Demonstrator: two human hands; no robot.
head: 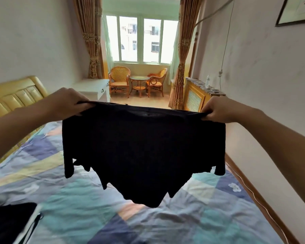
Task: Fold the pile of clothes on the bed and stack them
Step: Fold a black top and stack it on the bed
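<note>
Garment point(143, 148) held aloft | folded pile point(9, 221) bottom-left | bed point(209, 205) beneath

Two hands are counted: the left hand point(67, 101) at centre left and the right hand point(217, 110) at centre right. One black garment point(143, 147) is held up at frame centre; one dark folded item point(11, 221) is seen at lower left. One bed point(209, 208) is counted. Two wicker chairs point(119, 79) point(158, 81) and one round table point(139, 83) are registered at upper centre. Two curtains point(91, 37) point(187, 41) and one framed picture point(296, 11) are counted.
</note>
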